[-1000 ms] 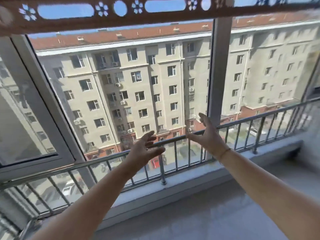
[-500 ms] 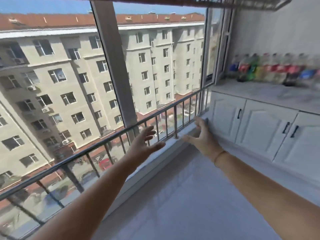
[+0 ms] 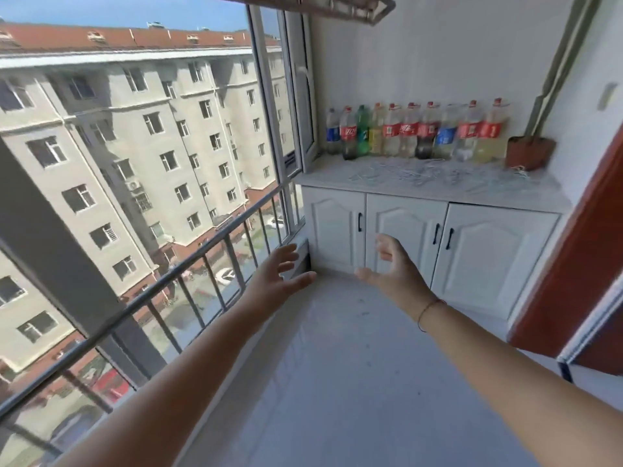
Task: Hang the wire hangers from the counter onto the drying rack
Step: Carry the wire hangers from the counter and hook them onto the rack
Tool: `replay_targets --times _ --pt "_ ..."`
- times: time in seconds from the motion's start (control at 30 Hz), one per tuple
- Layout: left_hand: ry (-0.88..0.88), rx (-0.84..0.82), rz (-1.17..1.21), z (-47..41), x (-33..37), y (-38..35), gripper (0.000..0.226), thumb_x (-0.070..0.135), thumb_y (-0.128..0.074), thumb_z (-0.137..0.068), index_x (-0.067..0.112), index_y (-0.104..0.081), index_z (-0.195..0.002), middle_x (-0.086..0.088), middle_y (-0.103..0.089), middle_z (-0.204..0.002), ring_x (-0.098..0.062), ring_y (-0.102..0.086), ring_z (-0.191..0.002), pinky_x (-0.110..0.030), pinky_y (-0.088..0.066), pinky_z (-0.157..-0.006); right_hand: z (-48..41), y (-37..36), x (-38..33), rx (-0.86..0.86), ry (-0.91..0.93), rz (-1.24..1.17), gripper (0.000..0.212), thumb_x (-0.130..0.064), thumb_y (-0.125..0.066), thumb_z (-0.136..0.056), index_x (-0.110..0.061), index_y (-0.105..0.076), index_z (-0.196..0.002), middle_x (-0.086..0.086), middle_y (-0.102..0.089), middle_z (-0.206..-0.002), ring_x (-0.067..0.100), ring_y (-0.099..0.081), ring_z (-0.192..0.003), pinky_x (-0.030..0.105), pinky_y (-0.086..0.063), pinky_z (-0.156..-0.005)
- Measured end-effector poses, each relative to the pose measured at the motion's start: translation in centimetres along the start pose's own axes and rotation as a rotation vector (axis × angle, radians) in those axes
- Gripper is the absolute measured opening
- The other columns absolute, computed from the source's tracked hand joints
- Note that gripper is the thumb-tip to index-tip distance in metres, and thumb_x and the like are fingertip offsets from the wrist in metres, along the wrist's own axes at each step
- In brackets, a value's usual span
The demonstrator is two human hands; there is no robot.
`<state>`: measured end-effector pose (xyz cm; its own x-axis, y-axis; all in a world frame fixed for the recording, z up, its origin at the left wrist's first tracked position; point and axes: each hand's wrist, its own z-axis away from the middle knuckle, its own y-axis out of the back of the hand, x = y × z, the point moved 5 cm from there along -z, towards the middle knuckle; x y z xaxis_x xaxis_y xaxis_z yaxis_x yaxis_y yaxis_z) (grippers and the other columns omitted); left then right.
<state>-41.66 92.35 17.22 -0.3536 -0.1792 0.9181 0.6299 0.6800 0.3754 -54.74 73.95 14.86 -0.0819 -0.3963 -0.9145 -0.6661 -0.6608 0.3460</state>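
Several thin wire hangers (image 3: pixel 421 175) lie spread flat on the pale counter (image 3: pixel 323 178) of a white cabinet at the far end of the balcony. The drying rack (image 3: pixel 344 6) hangs overhead at the top edge, only its end in view. My left hand (image 3: pixel 273 278) and my right hand (image 3: pixel 392 271) reach forward at waist height, both with fingers apart and holding nothing. They are well short of the counter, in front of the cabinet doors.
A row of plastic drink bottles (image 3: pixel 414 133) stands along the back of the counter, with a rust-coloured shovel blade (image 3: pixel 529 151) at its right end. A metal railing (image 3: pixel 202 241) and windows run along the left. A red-brown door frame (image 3: pixel 573 264) stands at the right.
The view has swung right from the window to the cabinet end of the balcony, bringing the counter and hangers into sight. Both hands stay outstretched and empty.
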Motion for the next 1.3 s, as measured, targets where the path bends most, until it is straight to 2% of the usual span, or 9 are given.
replay_targets --times 0.1,0.23,0.3,0.7,0.87,0.9,1.0,1.17,1.3 --pt "-0.024 -0.054 0.004 -6.5 0.5 -2.6 0.060 0.018 -0.073 -0.079 0.016 -0.047 -0.133 -0.002 -0.055 -0.130 -0.013 -0.052 -0.115 -0.025 -0.039 -0.094 -4.9 3.0 1.7 0.056 -0.040 0.014 0.069 -0.024 -0.074 -0.076 -0.020 -0.038 -0.135 0.002 -0.045 -0.134 0.014 -0.044 -0.125 0.024 -0.034 -0.096" --pt "-0.044 -0.116 0.023 -15.0 1.1 -5.7 0.062 0.030 -0.077 -0.074 0.021 -0.051 -0.130 0.003 -0.058 -0.127 -0.006 -0.055 -0.112 -0.033 -0.044 -0.101 -10.3 6.9 4.0 0.134 -0.081 0.021 0.050 -0.021 -0.071 -0.079 -0.019 -0.049 -0.124 -0.002 -0.053 -0.124 0.012 -0.050 -0.116 0.021 -0.036 -0.092" --pt "-0.044 -0.151 0.025 -18.5 1.5 -7.7 0.061 0.029 -0.076 -0.076 0.020 -0.051 -0.131 0.002 -0.057 -0.128 -0.008 -0.054 -0.113 -0.033 -0.045 -0.100 -12.4 8.7 5.4 0.173 -0.113 0.013 0.045 -0.019 -0.070 -0.080 -0.019 -0.052 -0.121 -0.003 -0.056 -0.117 0.012 -0.052 -0.111 0.021 -0.038 -0.090" --pt "-0.050 -0.217 0.031 -38.3 1.7 -21.1 0.052 0.021 -0.073 -0.080 0.017 -0.052 -0.127 0.000 -0.059 -0.122 -0.012 -0.055 -0.111 -0.025 -0.043 -0.090 -28.8 20.3 15.9 0.311 -0.188 -0.055 0.032 -0.013 -0.071 -0.078 -0.012 -0.061 -0.109 0.001 -0.060 -0.099 0.018 -0.059 -0.099 0.030 -0.047 -0.091" --pt "-0.041 -0.198 0.068 -47.9 2.7 -27.5 0.046 0.020 -0.073 -0.079 0.020 -0.053 -0.121 0.002 -0.060 -0.117 -0.014 -0.056 -0.111 -0.017 -0.044 -0.082 -37.1 26.4 20.1 0.289 -0.195 -0.036 0.029 -0.013 -0.069 -0.080 -0.009 -0.062 -0.107 0.002 -0.061 -0.097 0.014 -0.058 -0.093 0.010 -0.045 -0.071" --pt "-0.040 -0.189 0.082 -49.7 2.9 -28.7 0.045 0.020 -0.073 -0.079 0.021 -0.053 -0.120 0.002 -0.060 -0.116 -0.014 -0.056 -0.111 -0.018 -0.046 -0.082 -38.7 27.6 20.9 0.282 -0.198 -0.039 0.027 -0.013 -0.069 -0.080 -0.011 -0.062 -0.106 0.002 -0.062 -0.098 0.015 -0.058 -0.093 0.011 -0.045 -0.069" --pt "-0.030 -0.193 0.096 -54.5 3.3 -32.6 0.046 0.025 -0.073 -0.079 0.023 -0.054 -0.121 0.004 -0.060 -0.118 -0.011 -0.056 -0.112 -0.027 -0.048 -0.086 -43.2 31.1 23.5 0.285 -0.202 -0.035 0.021 -0.015 -0.069 -0.080 -0.014 -0.062 -0.100 0.000 -0.062 -0.096 0.015 -0.058 -0.092 0.019 -0.044 -0.075" --pt "-0.004 -0.239 0.100 -61.0 3.1 -38.4 0.043 0.026 -0.072 -0.080 0.025 -0.055 -0.118 0.006 -0.061 -0.117 -0.009 -0.056 -0.110 -0.025 -0.044 -0.089 -48.6 34.6 28.6 0.295 -0.253 -0.042 0.021 -0.015 -0.069 -0.080 -0.015 -0.063 -0.100 -0.002 -0.063 -0.094 0.013 -0.059 -0.090 0.014 -0.043 -0.076" --pt "0.002 -0.271 0.085 -67.3 2.3 -42.1 0.041 0.027 -0.072 -0.080 0.023 -0.057 -0.118 0.007 -0.061 -0.117 -0.009 -0.056 -0.110 -0.025 -0.043 -0.089 -52.9 36.9 33.1 0.326 -0.307 -0.076 0.020 -0.015 -0.070 -0.079 -0.017 -0.064 -0.098 0.001 -0.065 -0.096 0.016 -0.061 -0.092 0.018 -0.045 -0.080"
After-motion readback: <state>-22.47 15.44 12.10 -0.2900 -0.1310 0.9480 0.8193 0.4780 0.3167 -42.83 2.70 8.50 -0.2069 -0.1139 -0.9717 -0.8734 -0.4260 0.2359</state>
